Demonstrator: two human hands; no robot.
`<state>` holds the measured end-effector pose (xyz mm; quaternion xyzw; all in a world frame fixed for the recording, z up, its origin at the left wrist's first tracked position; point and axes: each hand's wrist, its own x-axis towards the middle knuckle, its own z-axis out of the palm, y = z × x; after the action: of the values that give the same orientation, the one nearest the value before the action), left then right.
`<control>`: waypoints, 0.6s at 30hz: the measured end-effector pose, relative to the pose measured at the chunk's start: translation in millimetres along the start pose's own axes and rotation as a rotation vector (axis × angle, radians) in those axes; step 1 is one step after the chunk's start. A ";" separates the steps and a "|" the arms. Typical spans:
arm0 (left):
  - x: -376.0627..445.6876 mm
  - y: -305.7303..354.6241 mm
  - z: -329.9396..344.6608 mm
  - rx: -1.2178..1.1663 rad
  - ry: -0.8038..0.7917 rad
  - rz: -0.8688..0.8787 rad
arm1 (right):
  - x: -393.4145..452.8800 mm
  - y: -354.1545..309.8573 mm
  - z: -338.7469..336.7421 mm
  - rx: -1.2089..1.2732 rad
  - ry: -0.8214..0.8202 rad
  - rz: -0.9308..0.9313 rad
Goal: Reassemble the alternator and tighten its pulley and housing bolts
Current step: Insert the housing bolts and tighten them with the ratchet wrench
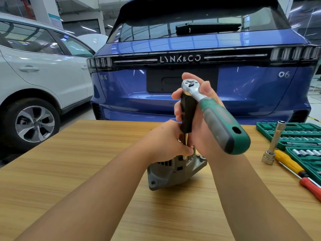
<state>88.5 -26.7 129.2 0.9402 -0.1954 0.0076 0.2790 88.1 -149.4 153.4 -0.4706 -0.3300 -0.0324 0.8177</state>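
Grey alternator sits directly below both hands: right hand grips the upright driver under the ratchet, left hand apparently pinches its shaft.

Bright, even overhead light fills the workshop; ceiling strip lights streak as glare across the blue car and its rear window. Shadows on the surface stay soft. Wide-angle distortion bends the edges; focus looks sharp.
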 end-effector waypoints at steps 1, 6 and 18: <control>-0.3 -0.3 0.0 -0.021 -0.002 0.003 | -2.1 -1.3 0.5 0.028 0.021 0.010; 3.6 2.0 3.1 0.002 -0.098 0.026 | -14.4 4.4 2.2 -0.219 0.333 -0.200; 1.4 2.3 -0.1 -0.035 -0.036 0.064 | -12.9 19.6 3.9 -0.267 0.218 -0.391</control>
<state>89.0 -28.9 130.6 0.9283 -0.2307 -0.0036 0.2917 83.2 -138.7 132.7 -0.4955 -0.3173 -0.2839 0.7571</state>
